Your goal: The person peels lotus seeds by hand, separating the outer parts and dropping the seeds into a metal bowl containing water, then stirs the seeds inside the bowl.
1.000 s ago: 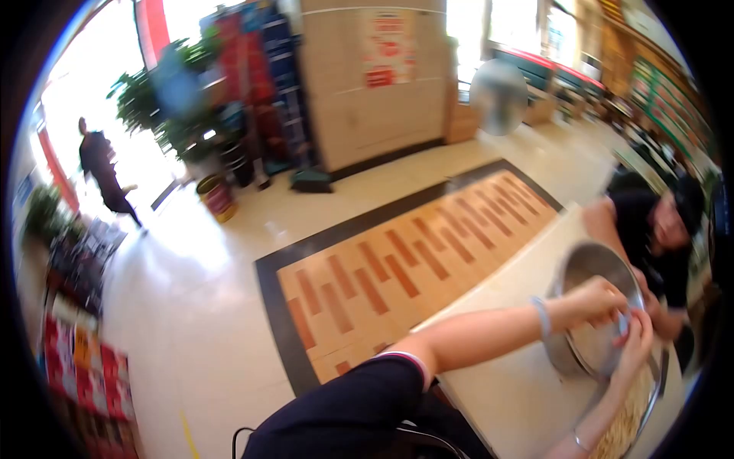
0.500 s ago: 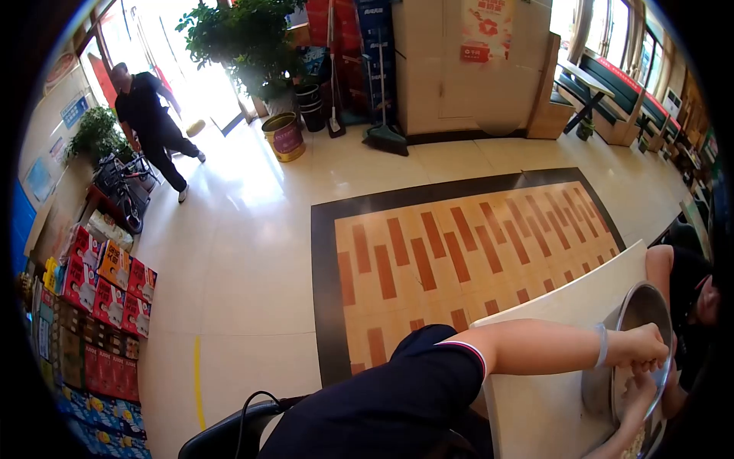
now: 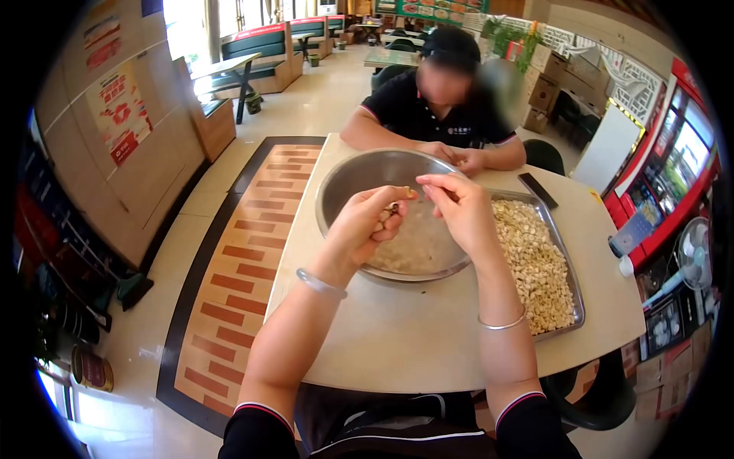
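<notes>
Over the metal bowl, the left hand curls around pale nuts, while the right hand, thumb and fingers nearly together, hovers just beside them.

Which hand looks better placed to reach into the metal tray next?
Probably the right hand: it is nearer the tray, and its forearm runs beside it. The left hand is farther away, across the bowl, its fingers curled around pale pieces.
</notes>
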A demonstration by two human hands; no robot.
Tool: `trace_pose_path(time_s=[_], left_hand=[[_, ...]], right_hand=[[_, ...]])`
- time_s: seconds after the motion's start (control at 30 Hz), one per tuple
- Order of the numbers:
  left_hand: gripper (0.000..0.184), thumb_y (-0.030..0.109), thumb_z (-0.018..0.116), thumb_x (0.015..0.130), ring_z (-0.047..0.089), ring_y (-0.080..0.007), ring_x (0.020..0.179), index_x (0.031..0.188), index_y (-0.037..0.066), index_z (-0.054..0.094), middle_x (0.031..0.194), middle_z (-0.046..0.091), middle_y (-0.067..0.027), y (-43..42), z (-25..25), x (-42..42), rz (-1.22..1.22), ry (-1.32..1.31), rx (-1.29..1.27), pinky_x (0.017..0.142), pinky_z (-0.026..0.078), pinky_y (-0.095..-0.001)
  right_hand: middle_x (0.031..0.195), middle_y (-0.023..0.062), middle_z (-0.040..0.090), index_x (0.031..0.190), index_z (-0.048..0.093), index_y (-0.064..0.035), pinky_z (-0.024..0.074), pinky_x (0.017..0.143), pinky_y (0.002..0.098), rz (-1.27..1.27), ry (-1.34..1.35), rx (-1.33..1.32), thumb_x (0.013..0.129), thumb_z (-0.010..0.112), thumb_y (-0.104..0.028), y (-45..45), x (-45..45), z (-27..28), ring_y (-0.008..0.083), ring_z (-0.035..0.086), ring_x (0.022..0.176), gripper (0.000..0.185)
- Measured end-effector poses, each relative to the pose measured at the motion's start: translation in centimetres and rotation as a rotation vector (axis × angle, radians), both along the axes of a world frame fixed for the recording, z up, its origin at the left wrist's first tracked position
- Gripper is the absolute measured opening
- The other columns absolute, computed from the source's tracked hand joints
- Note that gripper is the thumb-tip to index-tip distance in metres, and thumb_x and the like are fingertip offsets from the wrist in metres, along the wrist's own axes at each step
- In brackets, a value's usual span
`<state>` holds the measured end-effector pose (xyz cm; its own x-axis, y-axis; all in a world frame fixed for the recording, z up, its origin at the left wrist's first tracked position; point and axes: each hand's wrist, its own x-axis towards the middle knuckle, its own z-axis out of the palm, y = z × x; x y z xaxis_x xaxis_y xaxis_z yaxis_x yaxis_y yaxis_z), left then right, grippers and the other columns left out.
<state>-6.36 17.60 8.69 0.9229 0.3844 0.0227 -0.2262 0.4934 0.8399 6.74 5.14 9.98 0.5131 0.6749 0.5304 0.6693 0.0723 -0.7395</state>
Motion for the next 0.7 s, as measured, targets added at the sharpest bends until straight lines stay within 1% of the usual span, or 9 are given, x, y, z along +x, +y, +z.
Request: trace_pose_path(time_s=[0.03, 0.07, 0.17, 0.2, 0.3, 0.4, 0.5, 0.6, 0.7], left_hand=[[0.021, 0.015, 0.058, 0.093, 0.040, -0.0028, 0.050, 0.099, -0.004, 0.063, 0.075, 0.054, -0.0012, 0.1, 0.0, 0.1, -0.001, 0.009, 0.000, 0.040, 0.022, -0.0178], [0.021, 0.016, 0.057, 0.094, 0.040, -0.0027, 0.051, 0.100, -0.004, 0.063, 0.075, 0.054, -0.0011, 0.0, 0.2, 0.0, 0.013, 0.023, 0.007, 0.040, 0.022, -0.0176], [0.021, 0.016, 0.057, 0.093, 0.040, -0.0027, 0.051, 0.099, -0.003, 0.064, 0.076, 0.054, -0.0013, -0.2, 0.1, 0.0, 0.015, -0.006, 0.042, 0.041, 0.023, -0.0175], [0.020, 0.015, 0.058, 0.093, 0.039, -0.0026, 0.051, 0.096, -0.003, 0.064, 0.075, 0.054, -0.0012, -0.3, 0.3, 0.0, 0.017, -0.005, 0.059, 0.041, 0.023, -0.0174], [0.019, 0.014, 0.058, 0.092, 0.039, -0.0027, 0.050, 0.095, -0.004, 0.064, 0.076, 0.054, -0.0015, -0.3, 0.2, 0.2, 0.043, 0.045, 0.086, 0.041, 0.023, -0.0176], [0.018, 0.013, 0.058, 0.091, 0.039, -0.0027, 0.050, 0.094, -0.004, 0.063, 0.074, 0.054, -0.0013, -0.5, 0.5, 0.0, 0.053, 0.064, 0.064, 0.041, 0.022, -0.0176], [0.018, 0.012, 0.059, 0.090, 0.038, -0.0028, 0.049, 0.094, -0.005, 0.063, 0.073, 0.054, -0.0013, -0.3, 0.3, 0.1, 0.063, 0.020, 0.035, 0.041, 0.022, -0.0180], [0.020, 0.012, 0.060, 0.090, 0.038, -0.0031, 0.049, 0.097, -0.006, 0.062, 0.072, 0.053, -0.0013, -0.3, 0.2, 0.1, 0.045, 0.017, 0.022, 0.040, 0.021, -0.0188], [0.021, 0.012, 0.061, 0.089, 0.038, -0.0032, 0.049, 0.099, -0.006, 0.061, 0.071, 0.052, -0.0013, -0.3, 0.5, 0.0, 0.050, 0.024, 0.026, 0.040, 0.021, -0.0190]], right_hand=[[0.082, 0.0055, 0.069, 0.101, 0.071, -0.0027, 0.0467, 0.053, 0.0217, 0.016, 0.050, 0.033, 0.090, 0.064, -0.009, 0.0, -0.4, 0.6, 0.0092, 0.059, 0.057, 0.015], [0.081, 0.0056, 0.068, 0.101, 0.071, -0.0020, 0.0462, 0.054, 0.0228, 0.060, 0.084, 0.065, 0.089, 0.065, -0.009, 0.1, -0.9, 1.2, 0.0098, 0.059, 0.056, 0.015], [0.079, 0.0050, 0.066, 0.100, 0.071, -0.0013, 0.0460, 0.054, 0.0240, 0.126, 0.007, 0.007, 0.088, 0.065, -0.010, 0.3, -0.8, 1.1, 0.0101, 0.058, 0.056, 0.016], [0.078, 0.0064, 0.064, 0.096, 0.071, -0.0014, 0.0471, 0.057, 0.0260, 0.102, -0.017, -0.015, 0.088, 0.065, -0.009, 0.2, -0.9, 1.2, 0.0134, 0.059, 0.058, 0.013], [0.080, 0.0098, 0.064, 0.091, 0.070, -0.0010, 0.0486, 0.060, 0.0292, 0.031, -0.247, -0.091, 0.086, 0.065, -0.008, -0.2, -1.2, 1.6, 0.0191, 0.061, 0.064, 0.010], [0.079, 0.0126, 0.064, 0.085, 0.068, -0.0011, 0.0506, 0.066, 0.0326, -0.046, -0.172, -0.021, 0.084, 0.064, -0.006, 0.3, -0.9, 0.8, 0.0242, 0.063, 0.072, 0.007], [0.079, 0.0130, 0.065, 0.089, 0.070, -0.0015, 0.0518, 0.068, 0.0341, 0.016, -0.577, -0.232, 0.082, 0.064, -0.005, 2.3, 3.4, -3.7, 0.0257, 0.065, 0.075, 0.010], [0.092, 0.0117, 0.069, 0.106, 0.070, -0.0029, 0.0514, 0.061, 0.0323, 0.239, -0.601, -1.172, 0.084, 0.062, -0.004, 3.3, 2.5, -2.5, 0.0172, 0.066, 0.069, 0.024], [0.095, 0.0101, 0.069, 0.111, 0.069, -0.0033, 0.0509, 0.061, 0.0283, 0.223, -0.182, -0.891, 0.085, 0.063, -0.005, 1.9, 2.0, -0.1, 0.0142, 0.064, 0.069, 0.026]])
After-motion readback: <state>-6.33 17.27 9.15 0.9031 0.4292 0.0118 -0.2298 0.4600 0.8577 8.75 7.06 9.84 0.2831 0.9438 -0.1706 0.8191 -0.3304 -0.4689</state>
